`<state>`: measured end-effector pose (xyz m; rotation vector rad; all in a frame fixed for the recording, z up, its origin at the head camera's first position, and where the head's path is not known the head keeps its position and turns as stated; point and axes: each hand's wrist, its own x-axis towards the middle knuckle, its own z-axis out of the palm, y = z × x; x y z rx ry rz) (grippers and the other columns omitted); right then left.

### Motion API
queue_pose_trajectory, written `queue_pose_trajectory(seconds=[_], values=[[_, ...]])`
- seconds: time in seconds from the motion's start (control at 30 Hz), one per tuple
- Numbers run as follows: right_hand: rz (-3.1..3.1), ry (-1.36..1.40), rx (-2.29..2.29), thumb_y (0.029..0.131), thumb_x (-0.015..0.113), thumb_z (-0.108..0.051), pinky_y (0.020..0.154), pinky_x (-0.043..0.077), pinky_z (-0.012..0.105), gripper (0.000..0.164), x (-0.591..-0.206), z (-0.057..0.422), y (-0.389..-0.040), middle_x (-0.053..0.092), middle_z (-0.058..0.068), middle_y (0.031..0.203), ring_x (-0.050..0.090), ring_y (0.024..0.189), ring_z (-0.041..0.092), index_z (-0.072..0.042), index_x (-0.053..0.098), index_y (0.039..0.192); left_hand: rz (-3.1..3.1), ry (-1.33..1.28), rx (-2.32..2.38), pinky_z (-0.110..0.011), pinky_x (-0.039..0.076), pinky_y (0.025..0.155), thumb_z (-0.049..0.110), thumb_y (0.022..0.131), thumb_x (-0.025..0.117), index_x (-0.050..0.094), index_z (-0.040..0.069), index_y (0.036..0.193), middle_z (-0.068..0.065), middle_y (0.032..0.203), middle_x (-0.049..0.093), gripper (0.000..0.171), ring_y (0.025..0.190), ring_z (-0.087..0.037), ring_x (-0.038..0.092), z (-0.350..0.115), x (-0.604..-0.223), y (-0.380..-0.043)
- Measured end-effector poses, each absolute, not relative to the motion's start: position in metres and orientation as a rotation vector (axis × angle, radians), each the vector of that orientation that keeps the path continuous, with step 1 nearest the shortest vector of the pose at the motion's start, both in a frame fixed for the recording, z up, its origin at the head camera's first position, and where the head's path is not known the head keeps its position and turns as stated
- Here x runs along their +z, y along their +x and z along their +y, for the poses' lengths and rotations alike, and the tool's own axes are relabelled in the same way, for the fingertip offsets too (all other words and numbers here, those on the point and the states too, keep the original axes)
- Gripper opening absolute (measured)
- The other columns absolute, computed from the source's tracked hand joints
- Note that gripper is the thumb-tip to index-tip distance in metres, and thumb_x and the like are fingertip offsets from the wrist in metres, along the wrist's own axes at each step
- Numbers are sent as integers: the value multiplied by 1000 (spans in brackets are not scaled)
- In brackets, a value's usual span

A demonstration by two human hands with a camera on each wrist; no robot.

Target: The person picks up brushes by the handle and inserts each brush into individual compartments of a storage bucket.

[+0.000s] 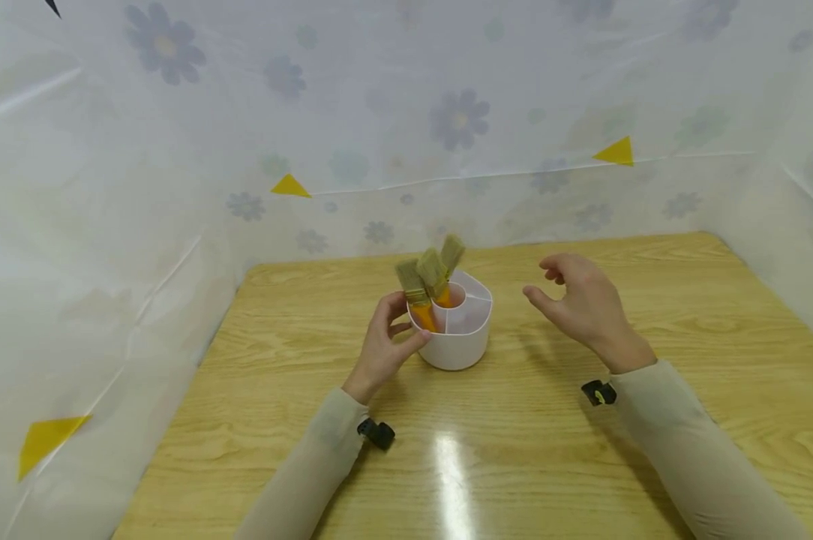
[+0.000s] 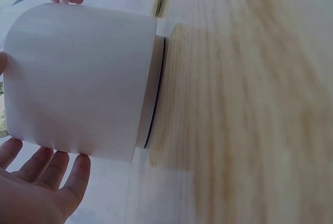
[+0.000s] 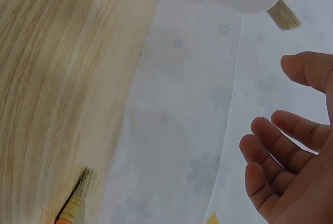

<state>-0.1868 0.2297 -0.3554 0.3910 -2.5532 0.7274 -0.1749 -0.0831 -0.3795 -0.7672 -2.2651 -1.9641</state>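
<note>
A white round desk organizer (image 1: 455,352) with a central cup and divided compartments stands on the table. Several paintbrushes lean in it, bristles up; one paintbrush (image 1: 412,281) sits in the left compartment and another paintbrush (image 1: 433,271) leans by the central cup. My left hand (image 1: 382,349) grips the organizer's left side, thumb at the near rim; in the left wrist view its fingertips (image 2: 78,174) touch the white wall. To the right, my right hand (image 1: 582,304) hovers above the table with nothing in it, fingers loosely bent. Another paintbrush (image 3: 75,203) lies on the table in the right wrist view.
The wood-grain table (image 1: 258,435) reaches back to a flower-printed plastic sheet (image 1: 379,97) that hangs behind and along both sides. Yellow tape pieces (image 1: 616,152) mark the sheet. Each wrist carries a small black device (image 1: 377,433).
</note>
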Motion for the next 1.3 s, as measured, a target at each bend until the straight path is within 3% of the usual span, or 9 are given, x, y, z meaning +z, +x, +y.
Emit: queue_pose_trajectory(seconds=[1.3], values=[[-2736, 280, 701, 89, 64, -42, 74, 47, 52, 52, -359, 247, -193, 61, 20, 108, 57, 96, 36, -1, 56, 121, -2268, -761, -1985, -57, 37, 100, -4, 85, 64, 36, -5, 138, -22, 138, 41, 60, 126, -38, 41, -84, -379, -175]])
